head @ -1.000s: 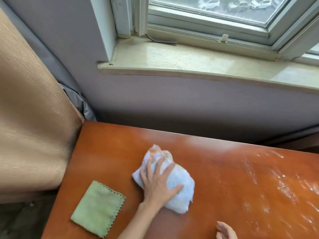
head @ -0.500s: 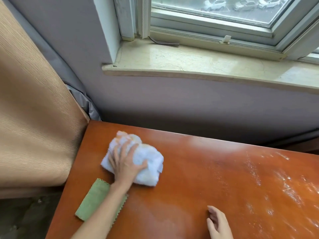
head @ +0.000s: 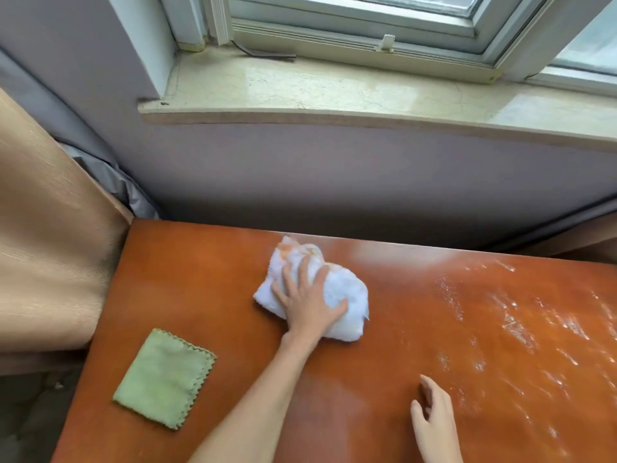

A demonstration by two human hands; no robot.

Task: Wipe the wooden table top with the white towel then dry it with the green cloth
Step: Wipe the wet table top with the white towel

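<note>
The towel (head: 314,290) lies bunched on the bench (head: 417,312), far of centre, under our left hand (head: 309,304). We judge it soft, damp and light; a flat palm across its bulk should steer it best. Our left hand presses down with fingers spread, forearm reaching out from the near edge. Our right hand (head: 434,422) rests relaxed, holding nothing, near right. The green cloth (head: 165,379) lies flat, near left.

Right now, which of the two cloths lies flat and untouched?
The green cloth, at the table's left front; the white towel is bunched under the left hand.
</note>
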